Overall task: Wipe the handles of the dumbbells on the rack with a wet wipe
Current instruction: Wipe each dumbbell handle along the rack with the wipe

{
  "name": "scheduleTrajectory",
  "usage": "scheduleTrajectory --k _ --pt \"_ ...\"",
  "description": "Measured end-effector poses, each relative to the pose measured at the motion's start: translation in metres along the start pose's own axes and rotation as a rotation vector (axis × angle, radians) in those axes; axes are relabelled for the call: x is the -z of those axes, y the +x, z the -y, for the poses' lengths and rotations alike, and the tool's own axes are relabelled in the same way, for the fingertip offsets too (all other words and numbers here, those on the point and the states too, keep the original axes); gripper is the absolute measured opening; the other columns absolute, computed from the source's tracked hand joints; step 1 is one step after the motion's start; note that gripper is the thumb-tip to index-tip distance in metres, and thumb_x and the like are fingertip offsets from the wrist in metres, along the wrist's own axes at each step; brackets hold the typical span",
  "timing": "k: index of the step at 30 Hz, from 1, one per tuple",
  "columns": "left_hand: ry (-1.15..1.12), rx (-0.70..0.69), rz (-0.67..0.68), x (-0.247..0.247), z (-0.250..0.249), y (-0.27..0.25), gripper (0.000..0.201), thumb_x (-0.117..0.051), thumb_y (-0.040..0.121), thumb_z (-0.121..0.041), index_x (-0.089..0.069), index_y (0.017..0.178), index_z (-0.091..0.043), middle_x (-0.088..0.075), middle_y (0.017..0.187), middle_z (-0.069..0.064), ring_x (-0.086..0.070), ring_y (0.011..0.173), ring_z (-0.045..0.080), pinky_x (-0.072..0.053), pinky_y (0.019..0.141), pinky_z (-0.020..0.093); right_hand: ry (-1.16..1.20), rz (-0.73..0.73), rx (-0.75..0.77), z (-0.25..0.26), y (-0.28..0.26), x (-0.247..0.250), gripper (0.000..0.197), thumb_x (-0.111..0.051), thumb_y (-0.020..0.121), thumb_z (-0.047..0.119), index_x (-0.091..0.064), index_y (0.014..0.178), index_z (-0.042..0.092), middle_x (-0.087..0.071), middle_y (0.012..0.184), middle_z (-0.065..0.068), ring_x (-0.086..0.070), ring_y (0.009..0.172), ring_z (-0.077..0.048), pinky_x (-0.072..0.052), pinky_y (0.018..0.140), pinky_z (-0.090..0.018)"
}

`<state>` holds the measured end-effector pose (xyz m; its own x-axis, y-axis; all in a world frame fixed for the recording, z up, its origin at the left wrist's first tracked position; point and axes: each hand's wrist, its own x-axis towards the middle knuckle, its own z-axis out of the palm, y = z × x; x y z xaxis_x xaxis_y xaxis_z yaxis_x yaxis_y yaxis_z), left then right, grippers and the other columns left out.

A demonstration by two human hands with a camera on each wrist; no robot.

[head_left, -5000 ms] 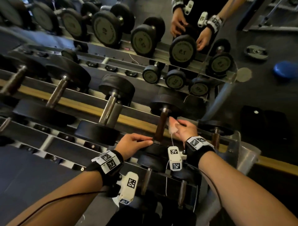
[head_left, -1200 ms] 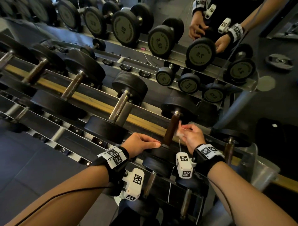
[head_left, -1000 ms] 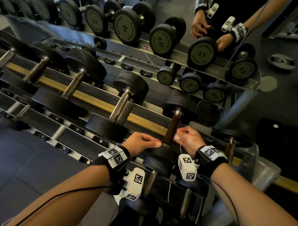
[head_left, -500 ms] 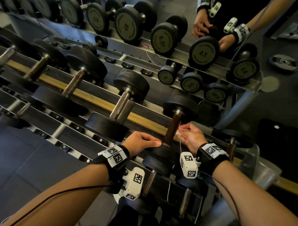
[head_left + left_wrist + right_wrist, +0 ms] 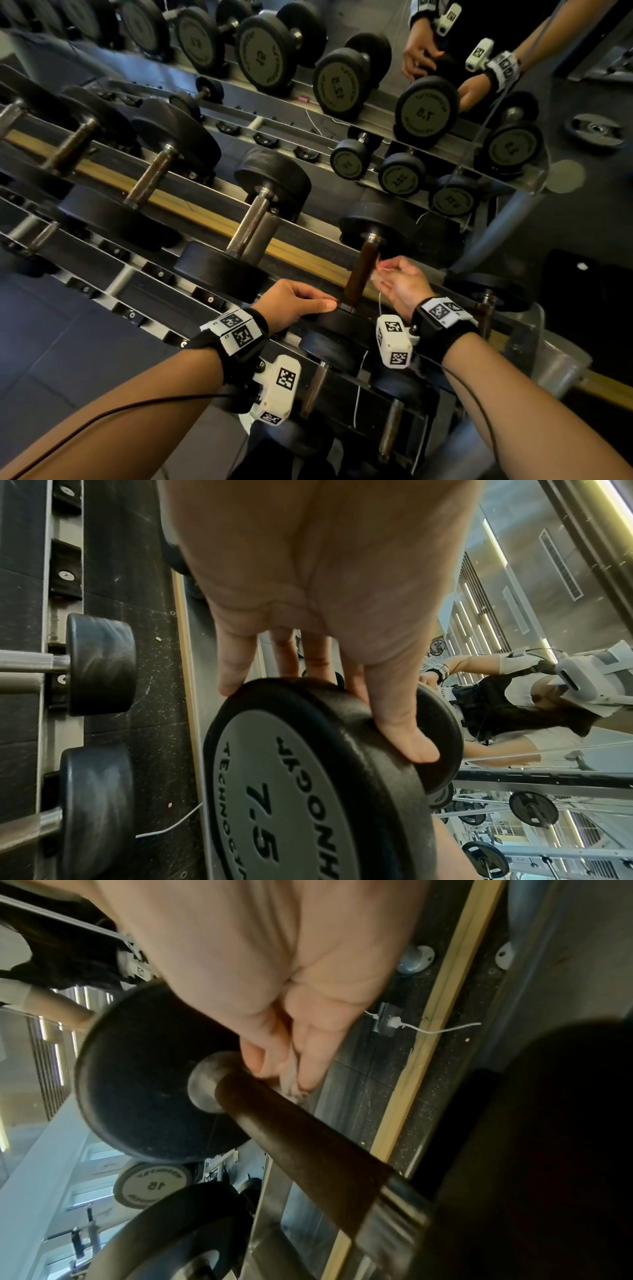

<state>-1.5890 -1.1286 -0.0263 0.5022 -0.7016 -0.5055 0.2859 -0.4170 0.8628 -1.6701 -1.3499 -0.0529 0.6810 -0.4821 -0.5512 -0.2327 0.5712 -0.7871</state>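
Note:
On the rack point(image 5: 123, 281) lies a 7.5 dumbbell with a dark brown handle point(image 5: 361, 270) between black heads. My left hand point(image 5: 329, 305) grips the rim of its near head point(image 5: 308, 791), fingers over the edge and thumb point(image 5: 404, 731) on the rim of the face. To the right of the handle, my right hand point(image 5: 380, 274) pinches a small crumpled white wet wipe point(image 5: 376, 277). In the right wrist view its fingertips point(image 5: 308, 1064) press the wipe point(image 5: 293, 1089) against the handle point(image 5: 308, 1137) just below the far head point(image 5: 143, 1069).
More dumbbells line the same tier: a silver-handled one point(image 5: 253, 219) to the left, a small one point(image 5: 486, 308) to the right. Smaller dumbbells point(image 5: 315, 383) sit on the tier below. A mirror behind reflects the rack and both hands point(image 5: 424, 54).
My right hand has slid the wipe down and back up the brown handle, now near the far head. The left hand has stayed on the near head.

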Motion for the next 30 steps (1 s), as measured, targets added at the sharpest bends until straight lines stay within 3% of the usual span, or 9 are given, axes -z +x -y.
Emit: scheduleTrajectory --k 5,8,11,16,21,25,27,30 --pt "-0.015 -0.015 -0.014 -0.001 0.002 0.0 0.028 -0.08 0.064 -0.04 -0.081 0.089 -0.027 -0.078 0.095 -0.001 -0.074 0.092 0.012 -0.056 0.078 0.021 -0.131 0.053 0.004 -0.013 -0.016 0.006 0.028 -0.044 0.095 -0.013 -0.051 0.081 0.009 -0.064 0.097 -0.011 -0.065 0.094 -0.02 -0.059 0.075 -0.027" --pt "0.001 -0.019 -0.012 0.0 0.001 0.0 0.03 -0.08 0.064 -0.041 -0.08 0.091 -0.027 -0.078 0.096 -0.001 -0.073 0.094 0.013 -0.057 0.088 0.029 -0.22 0.156 -0.026 -0.015 -0.029 0.021 0.031 -0.046 0.092 -0.016 -0.051 0.077 0.011 -0.068 0.104 -0.008 -0.066 0.1 -0.019 -0.06 0.073 -0.028" --pt "0.01 -0.024 -0.007 0.0 0.0 -0.001 0.034 -0.08 0.062 -0.043 -0.08 0.092 -0.027 -0.078 0.097 -0.001 -0.073 0.095 0.014 -0.056 0.092 0.034 -0.253 0.15 -0.046 -0.005 -0.028 0.028 0.032 -0.043 0.09 -0.019 -0.05 0.076 0.009 -0.066 0.098 -0.012 -0.066 0.094 -0.025 -0.06 0.073 -0.032" --pt "0.005 -0.023 -0.004 -0.001 0.001 -0.001 0.032 -0.079 0.064 -0.041 -0.079 0.093 -0.025 -0.078 0.097 0.001 -0.074 0.096 0.016 -0.057 0.09 0.033 0.097 0.076 0.023 0.003 -0.007 0.012 0.04 -0.029 0.092 -0.024 -0.043 0.074 0.009 -0.069 0.107 -0.005 -0.065 0.104 -0.011 -0.061 0.079 -0.031" --pt "-0.009 -0.036 -0.003 0.0 0.005 0.003 0.029 -0.08 0.064 -0.041 -0.08 0.09 -0.027 -0.078 0.094 -0.003 -0.074 0.091 0.01 -0.056 0.074 0.018 -0.085 0.079 0.122 -0.013 -0.013 0.005 0.038 -0.037 0.094 -0.017 -0.045 0.073 0.014 -0.069 0.112 0.006 -0.062 0.109 -0.003 -0.058 0.073 -0.023" --pt "0.014 -0.03 0.008 0.003 0.008 0.006 0.028 -0.08 0.064 -0.048 -0.08 0.088 -0.034 -0.078 0.094 -0.007 -0.074 0.089 0.006 -0.055 0.071 0.015 -0.328 0.154 0.126 -0.023 -0.03 0.025 0.037 -0.048 0.092 -0.012 -0.055 0.07 0.018 -0.072 0.109 -0.002 -0.066 0.109 -0.012 -0.057 0.082 -0.034" --pt "0.02 -0.027 0.022 0.005 0.009 0.007 0.033 -0.08 0.063 -0.053 -0.08 0.091 -0.035 -0.078 0.096 -0.007 -0.073 0.09 0.006 -0.056 0.071 0.015 -0.419 0.191 0.097 -0.017 -0.031 0.031 0.038 -0.052 0.091 -0.01 -0.058 0.067 0.019 -0.073 0.097 -0.005 -0.07 0.101 -0.015 -0.058 0.076 -0.033" --pt "0.036 -0.027 0.028 0.005 0.01 0.007 0.043 -0.081 0.058 -0.06 -0.079 0.093 -0.036 -0.078 0.096 -0.009 -0.073 0.089 0.004 -0.055 0.069 0.012 -0.348 0.067 0.139 -0.004 -0.021 0.032 0.036 -0.046 0.091 -0.015 -0.055 0.07 0.013 -0.069 0.102 -0.015 -0.069 0.099 -0.021 -0.058 0.074 -0.035"
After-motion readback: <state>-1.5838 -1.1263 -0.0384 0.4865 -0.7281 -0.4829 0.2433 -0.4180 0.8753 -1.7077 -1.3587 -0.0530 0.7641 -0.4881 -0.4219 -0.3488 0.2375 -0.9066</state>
